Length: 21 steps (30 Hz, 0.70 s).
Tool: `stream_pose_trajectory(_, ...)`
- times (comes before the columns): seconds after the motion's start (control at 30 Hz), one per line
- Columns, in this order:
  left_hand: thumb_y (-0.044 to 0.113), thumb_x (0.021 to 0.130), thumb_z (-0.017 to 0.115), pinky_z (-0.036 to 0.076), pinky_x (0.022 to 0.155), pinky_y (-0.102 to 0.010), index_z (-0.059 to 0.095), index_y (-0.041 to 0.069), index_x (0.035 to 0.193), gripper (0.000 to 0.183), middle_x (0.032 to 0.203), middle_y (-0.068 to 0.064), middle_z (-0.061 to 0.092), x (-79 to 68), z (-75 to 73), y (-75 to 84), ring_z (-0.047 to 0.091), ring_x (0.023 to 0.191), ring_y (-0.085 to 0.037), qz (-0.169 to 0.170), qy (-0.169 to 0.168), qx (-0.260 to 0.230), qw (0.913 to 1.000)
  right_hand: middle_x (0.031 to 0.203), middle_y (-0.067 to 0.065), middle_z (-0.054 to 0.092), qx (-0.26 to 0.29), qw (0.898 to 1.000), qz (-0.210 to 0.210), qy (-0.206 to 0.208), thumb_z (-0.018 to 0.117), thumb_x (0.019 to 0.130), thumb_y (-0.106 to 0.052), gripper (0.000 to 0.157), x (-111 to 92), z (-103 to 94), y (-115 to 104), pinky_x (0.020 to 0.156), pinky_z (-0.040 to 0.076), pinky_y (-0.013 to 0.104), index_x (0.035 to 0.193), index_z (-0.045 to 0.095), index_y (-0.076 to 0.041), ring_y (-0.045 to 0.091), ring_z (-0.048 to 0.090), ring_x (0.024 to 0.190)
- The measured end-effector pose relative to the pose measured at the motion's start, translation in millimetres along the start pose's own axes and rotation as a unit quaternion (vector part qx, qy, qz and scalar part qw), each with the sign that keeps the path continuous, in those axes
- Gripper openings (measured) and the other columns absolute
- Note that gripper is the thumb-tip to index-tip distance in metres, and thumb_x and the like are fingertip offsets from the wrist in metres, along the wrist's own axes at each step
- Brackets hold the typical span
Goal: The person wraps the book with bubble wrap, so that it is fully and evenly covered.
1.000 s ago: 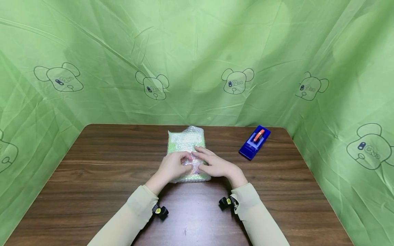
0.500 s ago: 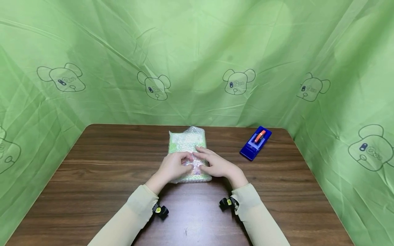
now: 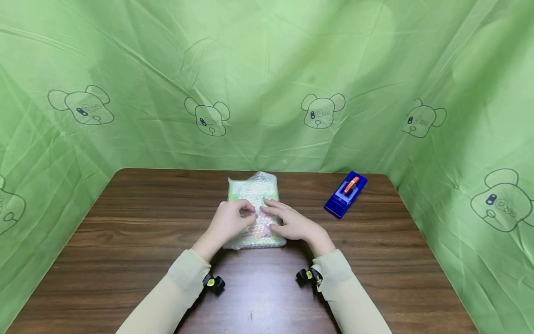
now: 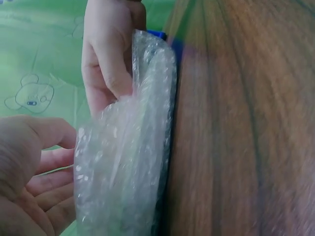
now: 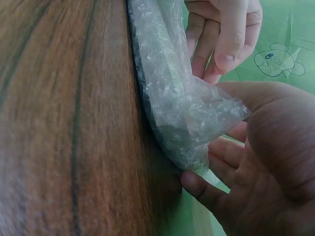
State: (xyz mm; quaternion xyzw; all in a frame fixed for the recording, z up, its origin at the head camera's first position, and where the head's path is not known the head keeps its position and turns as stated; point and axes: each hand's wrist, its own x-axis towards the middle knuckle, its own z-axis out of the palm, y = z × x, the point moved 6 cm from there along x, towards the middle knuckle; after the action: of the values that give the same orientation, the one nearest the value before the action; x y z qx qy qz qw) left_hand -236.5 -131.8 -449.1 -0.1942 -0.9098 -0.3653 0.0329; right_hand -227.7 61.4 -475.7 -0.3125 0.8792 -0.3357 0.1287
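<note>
A flat package in clear bubble wrap [image 3: 251, 188] lies near the table's far edge, with green and pink showing through. My left hand [image 3: 227, 220] is over its left half, thumb and index finger brought together in a pinch at the loose wrap. The left wrist view shows the wrap [image 4: 118, 167] standing up beside that hand [image 4: 29, 172]. On the package's right side rests my right hand [image 3: 298, 226], its fingers spread and fairly straight. In the right wrist view the right hand's thumb [image 5: 197, 184] touches the package's end, and a wrap corner [image 5: 221, 108] sticks up.
A blue tape dispenser [image 3: 340, 199] with an orange part lies at the table's back right. The brown wooden table [image 3: 137, 241] meets green cloth walls [image 3: 267, 83] printed with bear heads. A small black camera sits on each wrist.
My left hand has shifted slightly left and its thumb and index finger have come together. The right hand and the package stay where they were.
</note>
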Motion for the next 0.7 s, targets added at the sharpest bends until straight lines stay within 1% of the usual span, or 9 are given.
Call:
stream_pose_trajectory(0.07,0.022,0.091,0.085,0.063,0.08,-0.041,0.083,0.014,0.1,0.012,0.098,0.0,0.083,0.6,-3.2,-2.1,0.075,0.08,-0.015,0.0,0.011,0.01,0.9999,0.177,0.017,0.031,0.001,1.0,0.002,0.001,0.066,0.104,-0.016,0.062,0,0.1,0,0.133,0.022,0.058,0.163,0.05,-0.004,0.038,0.025,0.165)
stream_pose_trajectory(0.17,0.026,0.092,0.084,0.059,0.073,-0.04,0.083,0.013,0.105,0.018,0.096,-0.003,0.082,1.6,-5.9,-6.1,0.063,0.063,-0.011,-0.008,0.015,0.018,0.9997,0.178,0.016,0.031,0.002,1.0,0.007,-0.001,0.066,0.105,-0.017,0.063,0,0.0,0,0.133,0.021,0.058,0.164,0.05,-0.005,0.038,0.024,0.165)
stream_pose_trajectory(0.23,0.027,0.093,0.083,0.055,0.069,-0.041,0.082,0.011,0.109,0.023,0.092,-0.006,0.079,2.1,-5.9,-8.6,0.054,0.057,-0.013,-0.013,0.013,0.019,0.9996,0.178,0.015,0.03,0.004,1.0,0.009,-0.002,0.066,0.105,-0.017,0.063,0,-0.1,0,0.133,0.021,0.058,0.164,0.049,-0.006,0.037,0.024,0.165)
stream_pose_trajectory(0.27,0.028,0.093,0.083,0.055,0.071,-0.042,0.082,0.01,0.111,0.025,0.092,-0.007,0.078,2.3,-5.8,-9.0,0.055,0.058,-0.016,-0.017,0.012,0.021,0.9996,0.178,0.015,0.03,0.004,1.0,0.009,-0.003,0.066,0.105,-0.017,0.063,0,-0.2,-1,0.133,0.021,0.058,0.164,0.049,-0.006,0.037,0.024,0.165)
stream_pose_trajectory(0.33,0.028,0.092,0.083,0.059,0.077,-0.046,0.081,0.009,0.116,0.031,0.098,-0.009,0.079,2.7,-4.1,-10.0,0.066,0.07,-0.022,-0.021,0.007,0.029,0.9993,0.178,0.015,0.03,0.004,1.0,0.009,-0.003,0.066,0.105,-0.017,0.063,0,-0.4,-1,0.133,0.021,0.058,0.164,0.049,-0.006,0.037,0.024,0.165)
stream_pose_trajectory(0.4,0.028,0.091,0.083,0.061,0.089,-0.05,0.08,0.006,0.121,0.038,0.111,-0.012,0.08,2.8,-0.7,-11.1,0.075,0.092,-0.03,-0.022,-0.007,0.041,0.9989,0.178,0.016,0.03,0.005,1.0,0.008,-0.003,0.066,0.105,-0.017,0.062,-1,-0.4,-1,0.133,0.021,0.059,0.164,0.049,-0.005,0.038,0.024,0.165)
stream_pose_trajectory(0.5,0.029,0.088,0.086,0.056,0.109,-0.054,0.076,-0.002,0.13,0.053,0.133,-0.019,0.074,1.7,5.2,-10.1,0.07,0.125,-0.04,-0.013,-0.039,0.067,0.9969,0.178,0.016,0.03,0.006,1.0,0.006,-0.005,0.066,0.105,-0.016,0.063,-1,-0.5,-1,0.133,0.02,0.058,0.164,0.049,-0.005,0.038,0.023,0.165)
stream_pose_trajectory(0.6,0.033,0.087,0.088,0.05,0.116,-0.055,0.07,-0.007,0.137,0.066,0.141,-0.023,0.068,-0.3,9.2,-8.5,0.064,0.133,-0.042,0.0,-0.067,0.079,0.9946,0.178,0.016,0.03,0.008,1.0,0.004,-0.006,0.066,0.105,-0.015,0.063,-1,-0.5,-1,0.133,0.02,0.057,0.164,0.049,-0.005,0.037,0.022,0.166)
stream_pose_trajectory(0.7,0.038,0.086,0.088,0.048,0.119,-0.055,0.069,-0.006,0.139,0.072,0.144,-0.022,0.066,-1.5,10.0,-10.0,0.062,0.136,-0.041,0.008,-0.079,0.079,0.9937,0.178,0.016,0.03,0.009,1.0,0.004,-0.007,0.065,0.105,-0.015,0.063,0,-0.1,-1,0.133,0.02,0.057,0.164,0.049,-0.005,0.037,0.022,0.166)
